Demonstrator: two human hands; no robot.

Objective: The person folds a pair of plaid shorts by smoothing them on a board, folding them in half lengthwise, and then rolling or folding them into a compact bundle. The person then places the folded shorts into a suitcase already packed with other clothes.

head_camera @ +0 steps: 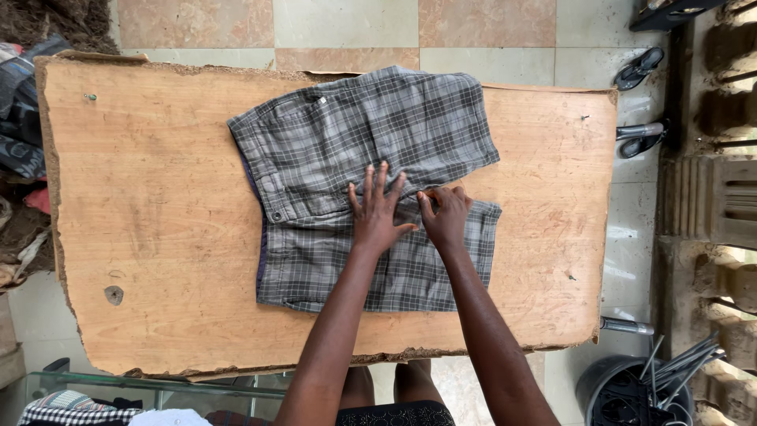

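Observation:
A pair of grey plaid shorts (347,142) lies spread flat on a wooden board (150,229), waistband to the left, legs to the right. My left hand (377,210) rests flat on the shorts near the crotch, fingers spread. My right hand (446,214) sits beside it on the nearer leg, fingers curled against the fabric where the two legs meet.
The board's rough edges overhang a tiled floor (347,24). Dark sandals (640,68) lie at the upper right. A dark bucket with metal rods (646,386) stands at the lower right. Piled clothes (20,118) sit at the left; folded cloth (71,409) at the bottom left.

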